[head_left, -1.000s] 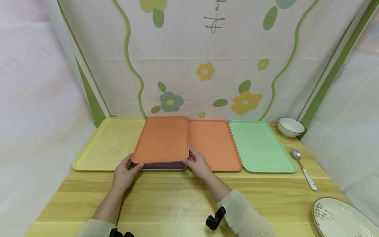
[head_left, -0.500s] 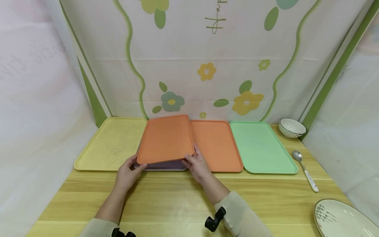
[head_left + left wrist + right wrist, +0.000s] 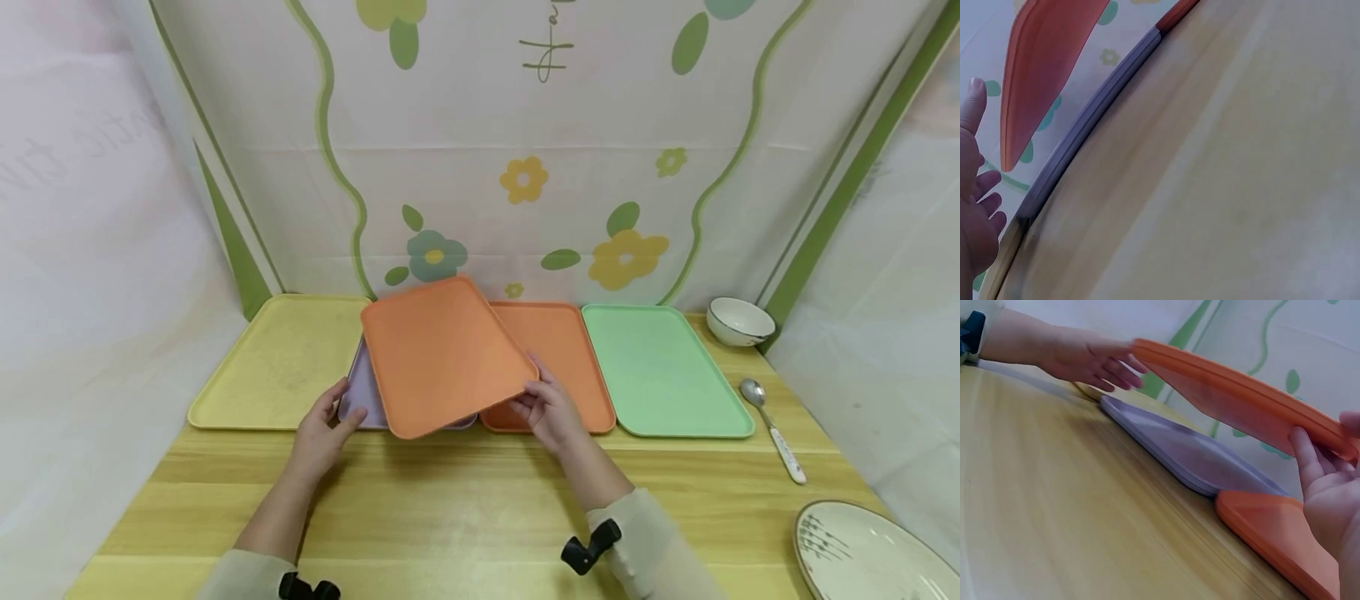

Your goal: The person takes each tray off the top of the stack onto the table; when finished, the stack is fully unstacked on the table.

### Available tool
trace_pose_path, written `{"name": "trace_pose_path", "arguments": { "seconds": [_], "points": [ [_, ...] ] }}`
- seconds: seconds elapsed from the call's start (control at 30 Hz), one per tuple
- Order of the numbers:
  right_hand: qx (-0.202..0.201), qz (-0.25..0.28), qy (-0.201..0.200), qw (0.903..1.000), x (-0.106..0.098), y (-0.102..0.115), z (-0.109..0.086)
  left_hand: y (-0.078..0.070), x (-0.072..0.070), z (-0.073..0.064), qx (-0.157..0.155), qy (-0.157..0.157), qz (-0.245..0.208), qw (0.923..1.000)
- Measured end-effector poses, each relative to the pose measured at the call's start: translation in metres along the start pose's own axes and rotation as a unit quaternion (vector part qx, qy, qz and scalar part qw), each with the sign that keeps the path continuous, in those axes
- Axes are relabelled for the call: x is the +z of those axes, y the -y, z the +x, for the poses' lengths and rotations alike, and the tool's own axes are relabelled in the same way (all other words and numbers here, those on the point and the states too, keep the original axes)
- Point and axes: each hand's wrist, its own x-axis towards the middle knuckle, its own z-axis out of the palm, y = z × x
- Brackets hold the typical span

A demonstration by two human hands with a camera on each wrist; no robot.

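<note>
My right hand [image 3: 555,412] grips an orange tray [image 3: 448,358] at its right front corner, thumb above and fingers below. The tray is raised, tilted and turned, with its underside facing the right wrist camera. Beneath it a purple tray [image 3: 360,396] lies on the table, partly covered. My left hand [image 3: 318,437] is near the purple tray's left front corner, fingers spread and apart from the orange tray in the left wrist view. A second orange tray [image 3: 551,333] lies under the raised one's right side, partly hidden.
A yellow tray [image 3: 285,362] lies at the left of the row and a green tray [image 3: 667,371] at its right end. Farther right are a white bowl [image 3: 738,322], a spoon [image 3: 776,437] and an oval plate [image 3: 870,554]. A patterned cloth [image 3: 465,117] hangs behind.
The orange tray has been lifted off the purple one, turned and shifted right with my right hand. My left hand has let go of it, and more of the purple tray shows.
</note>
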Motion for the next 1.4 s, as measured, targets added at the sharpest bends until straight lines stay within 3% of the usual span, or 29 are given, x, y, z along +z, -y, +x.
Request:
{"name": "trace_pose_path", "arguments": {
  "seconds": [0.13, 0.33, 0.47, 0.53, 0.73, 0.93, 1.07, 1.23, 1.4],
  "points": [
    [-0.009, -0.003, 0.079, 0.9969, -0.021, 0.014, -0.011, -0.008, -0.011, 0.001, -0.02, -0.021, 0.012, 0.9995],
    [-0.004, 0.014, 0.19, 0.9817, -0.047, 0.026, -0.023, -0.022, -0.032, 0.006, -0.048, -0.039, 0.008, 0.9981],
    [0.016, 0.006, 0.235, 0.9719, -0.057, 0.029, -0.028, -0.024, -0.042, 0.01, -0.045, 0.003, -0.005, 0.999],
    [0.024, 0.003, 0.25, 0.9678, -0.06, 0.03, -0.029, -0.025, -0.045, 0.013, -0.041, 0.039, -0.007, 0.9984],
    [0.044, 0.001, 0.284, 0.9579, -0.064, 0.035, -0.031, -0.025, -0.041, 0.018, -0.05, 0.145, -0.003, 0.9882],
    [0.046, 0.004, 0.293, 0.9548, -0.066, 0.039, -0.03, -0.023, -0.038, 0.011, -0.06, 0.176, -0.015, 0.9825],
    [0.033, -0.009, 0.273, 0.9615, -0.067, 0.039, -0.03, -0.022, -0.043, 0.003, -0.051, 0.188, -0.034, 0.9803],
    [0.031, -0.106, 0.194, 0.9748, -0.068, 0.037, -0.031, -0.017, -0.057, -0.012, -0.045, 0.231, -0.043, 0.971],
    [0.057, -0.19, 0.141, 0.9699, -0.065, 0.031, -0.03, -0.012, -0.066, -0.027, -0.042, 0.281, -0.057, 0.957]
  ]
}}
